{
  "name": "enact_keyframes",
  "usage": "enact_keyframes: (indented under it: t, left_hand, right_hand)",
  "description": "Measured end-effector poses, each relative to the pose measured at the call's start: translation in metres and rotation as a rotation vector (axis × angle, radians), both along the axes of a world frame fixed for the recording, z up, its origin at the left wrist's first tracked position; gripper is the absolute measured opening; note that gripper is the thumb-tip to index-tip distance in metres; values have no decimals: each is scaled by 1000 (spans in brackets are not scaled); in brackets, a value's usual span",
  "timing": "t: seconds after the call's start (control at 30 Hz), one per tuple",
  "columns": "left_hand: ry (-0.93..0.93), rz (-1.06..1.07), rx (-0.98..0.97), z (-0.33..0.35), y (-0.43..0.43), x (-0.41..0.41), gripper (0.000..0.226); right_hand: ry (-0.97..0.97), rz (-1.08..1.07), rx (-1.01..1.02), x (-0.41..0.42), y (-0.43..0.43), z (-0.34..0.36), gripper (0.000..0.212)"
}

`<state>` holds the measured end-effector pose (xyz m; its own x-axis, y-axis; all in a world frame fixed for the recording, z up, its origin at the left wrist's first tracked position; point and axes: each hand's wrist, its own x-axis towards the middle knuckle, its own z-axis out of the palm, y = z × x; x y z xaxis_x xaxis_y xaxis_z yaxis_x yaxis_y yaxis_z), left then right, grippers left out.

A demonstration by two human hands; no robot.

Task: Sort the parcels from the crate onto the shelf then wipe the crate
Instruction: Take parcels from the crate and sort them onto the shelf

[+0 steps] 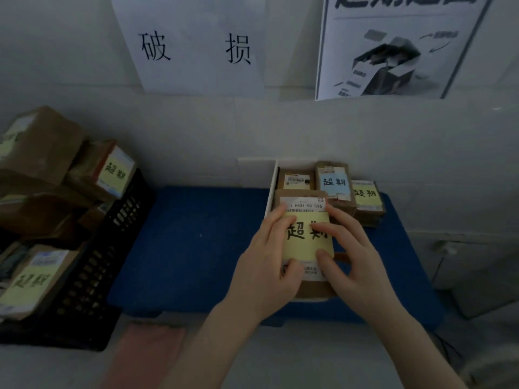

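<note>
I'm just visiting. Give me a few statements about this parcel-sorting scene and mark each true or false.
1. Both hands rest on one parcel: the left hand and right hand are on the yellow-noted parcel. True.
2. The black crate is empty. False: several brown parcels still sit in it.
3. The blue surface holds parcels only at its right end. True.
4. Every note on the parcels is yellow. False: the parcel at the back has a blue note.
5. Two paper sheets hang on the wall. True.
</note>
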<state>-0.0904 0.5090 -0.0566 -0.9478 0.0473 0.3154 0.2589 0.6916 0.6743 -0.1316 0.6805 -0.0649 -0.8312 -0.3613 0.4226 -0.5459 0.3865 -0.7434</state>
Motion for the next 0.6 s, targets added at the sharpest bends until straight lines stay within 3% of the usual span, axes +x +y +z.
enact_keyframes:
  t: [0.6]
  left_hand:
    - [-281, 153, -161, -90, 14, -82, 57]
  right_hand:
    - [-201, 62, 31, -72, 3, -113, 41]
